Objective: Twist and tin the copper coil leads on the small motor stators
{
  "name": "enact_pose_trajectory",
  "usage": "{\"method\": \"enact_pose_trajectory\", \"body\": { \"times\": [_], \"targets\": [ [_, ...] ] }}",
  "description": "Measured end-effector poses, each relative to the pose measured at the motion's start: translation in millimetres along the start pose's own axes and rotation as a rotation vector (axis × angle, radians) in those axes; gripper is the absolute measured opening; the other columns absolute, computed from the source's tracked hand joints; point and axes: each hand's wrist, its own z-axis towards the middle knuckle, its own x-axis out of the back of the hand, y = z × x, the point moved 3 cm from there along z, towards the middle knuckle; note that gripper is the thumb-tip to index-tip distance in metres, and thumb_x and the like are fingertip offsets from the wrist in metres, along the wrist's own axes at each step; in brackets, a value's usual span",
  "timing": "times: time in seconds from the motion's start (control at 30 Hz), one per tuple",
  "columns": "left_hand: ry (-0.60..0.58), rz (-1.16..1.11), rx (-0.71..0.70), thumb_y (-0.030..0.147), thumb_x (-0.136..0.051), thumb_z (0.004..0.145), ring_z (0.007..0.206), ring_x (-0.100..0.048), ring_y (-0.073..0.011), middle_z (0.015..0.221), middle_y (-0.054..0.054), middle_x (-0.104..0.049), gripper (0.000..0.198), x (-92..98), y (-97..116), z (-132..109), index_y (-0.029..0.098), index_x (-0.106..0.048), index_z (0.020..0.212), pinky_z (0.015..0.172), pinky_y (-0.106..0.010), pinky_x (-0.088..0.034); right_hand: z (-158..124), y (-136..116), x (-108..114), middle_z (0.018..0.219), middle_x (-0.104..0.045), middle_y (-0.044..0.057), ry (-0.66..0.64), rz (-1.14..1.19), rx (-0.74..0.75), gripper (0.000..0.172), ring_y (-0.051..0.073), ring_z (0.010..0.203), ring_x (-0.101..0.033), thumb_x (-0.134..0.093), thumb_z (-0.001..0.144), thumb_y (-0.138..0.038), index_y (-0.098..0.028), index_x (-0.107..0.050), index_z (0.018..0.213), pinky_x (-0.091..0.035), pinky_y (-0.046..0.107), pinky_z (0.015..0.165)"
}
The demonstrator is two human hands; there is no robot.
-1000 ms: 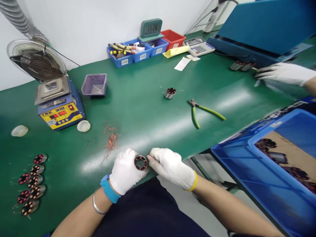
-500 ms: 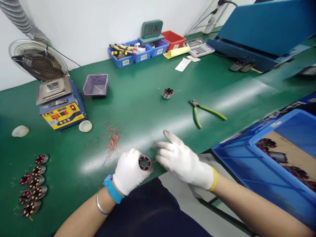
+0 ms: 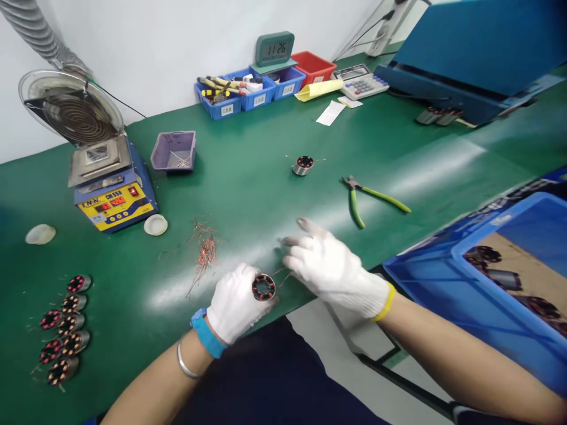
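Note:
My left hand point(image 3: 234, 304), in a white glove with a blue wristband, is closed round a small round wound stator point(image 3: 264, 287) at the near edge of the green table point(image 3: 248, 189). Thin copper leads stick out of the stator toward my right hand point(image 3: 330, 268). That gloved hand hovers just right of the stator, fingers spread and pointing left, holding nothing I can see. Green-handled cutters point(image 3: 370, 199) lie further right on the mat. A second stator point(image 3: 303, 165) stands alone mid-table.
A solder pot point(image 3: 113, 192) with a fan behind it stands at the left, a purple tray point(image 3: 173, 150) beside it. Copper wire scraps point(image 3: 204, 248) lie left of my hands. Several finished stators point(image 3: 62, 330) sit at far left. A blue crate point(image 3: 496, 283) holds more at right.
My right hand has let go of the stator, opened and lifted to the right. The other person's gloved hand at the far right has gone from view.

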Motion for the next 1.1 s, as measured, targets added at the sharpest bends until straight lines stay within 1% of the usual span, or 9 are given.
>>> {"method": "enact_pose_trajectory", "body": {
  "times": [0.17,0.27,0.37,0.43,0.5,0.63,0.77,0.9,1.1],
  "targets": [
    [0.152,-0.162,-0.015,0.026,-0.076,0.067,0.104,-0.064,-0.029,0.117,-0.012,-0.064,0.052,-5.8,-4,-3,0.018,-0.056,0.114,0.089,-0.041,-0.055,-26,-14,6,0.078,-0.063,0.008,-0.034,0.111,-0.144,0.019,0.024,0.076,-0.059,-0.056,0.087,-0.034,-0.019,-0.066,0.079,-0.049,0.04,0.074],
    [0.106,-0.328,-0.065,0.016,-0.068,0.068,0.106,-0.065,-0.0262,0.123,-0.011,-0.063,0.06,-0.1,-2,-9,0.018,-0.051,0.125,0.087,-0.035,-0.058,-30,-37,-12,0.097,-0.066,0.011,-0.01,0.273,-0.118,0.039,0.03,0.1,-0.058,-0.068,0.075,-0.048,-0.017,-0.067,0.099,-0.047,0.046,0.09],
    [0.069,-0.369,-0.108,0.01,-0.057,0.071,0.081,-0.07,-0.0179,0.101,-0.003,-0.072,0.045,16.1,-4,-14,0.021,-0.058,0.115,0.071,-0.027,-0.06,-30,-36,-26,0.115,-0.062,0.015,-0.003,0.294,-0.201,0.063,0.036,0.114,-0.052,-0.076,0.062,-0.057,-0.015,-0.065,0.109,-0.04,0.053,0.1],
    [0.198,-0.225,-0.123,0.01,-0.053,0.076,0.075,-0.069,-0.0173,0.088,-0.002,-0.073,0.029,30.4,-8,-13,0.02,-0.064,0.101,0.071,-0.029,-0.058,-31,-28,-28,0.118,-0.061,0.016,-0.019,0.293,-0.232,0.072,0.037,0.116,-0.051,-0.079,0.056,-0.059,-0.015,-0.064,0.112,-0.037,0.055,0.103],
    [0.347,-0.045,-0.172,0.012,-0.053,0.078,0.086,-0.068,-0.0216,0.094,-0.006,-0.072,0.026,40.1,-9,-11,0.019,-0.064,0.101,0.08,-0.036,-0.056,-33,-23,-27,0.116,-0.061,0.016,-0.014,0.307,-0.234,0.076,0.036,0.117,-0.051,-0.079,0.055,-0.06,-0.014,-0.063,0.112,-0.032,0.056,0.107],
    [0.301,0.133,-0.409,0.014,-0.059,0.073,0.128,-0.047,-0.0329,0.132,-0.013,-0.057,0.048,32.2,5,-1,0.017,-0.055,0.121,0.104,-0.051,-0.042,-31,-28,-25,0.111,-0.064,0.014,0.129,0.25,-0.245,0.061,0.034,0.116,-0.053,-0.073,0.067,-0.056,-0.014,-0.063,0.109,-0.027,0.058,0.11],
    [0.142,0.14,-0.421,0.018,-0.058,0.08,0.126,-0.049,-0.029,0.126,-0.008,-0.063,0.04,15.7,15,10,0.02,-0.056,0.12,0.112,-0.054,-0.029,-19,-39,-26,0.09,-0.069,0.009,0.16,0.068,-0.146,0.015,0.03,0.109,-0.057,-0.057,0.086,-0.029,-0.017,-0.066,0.091,-0.024,0.061,0.109],
    [0.103,0.124,-0.395,0.023,-0.061,0.082,0.114,-0.058,-0.0252,0.11,-0.004,-0.07,0.029,13.4,15,12,0.022,-0.059,0.111,0.115,-0.058,-0.018,-19,-28,-16,0.08,-0.068,0.006,0.055,-0.064,0.013,0.025,0.025,0.097,-0.061,-0.047,0.09,-0.016,-0.023,-0.064,0.073,-0.022,0.061,0.111],
    [0.139,0.113,-0.362,0.022,-0.067,0.077,0.113,-0.059,-0.0263,0.102,-0.004,-0.071,0.027,18.2,16,11,0.021,-0.061,0.103,0.115,-0.058,-0.013,-39,0,9,0.082,-0.066,0.004,-0.052,-0.196,0.006,0.027,0.026,0.102,-0.059,-0.044,0.088,-0.015,-0.028,-0.063,0.076,-0.022,0.061,0.112]
  ]
}}
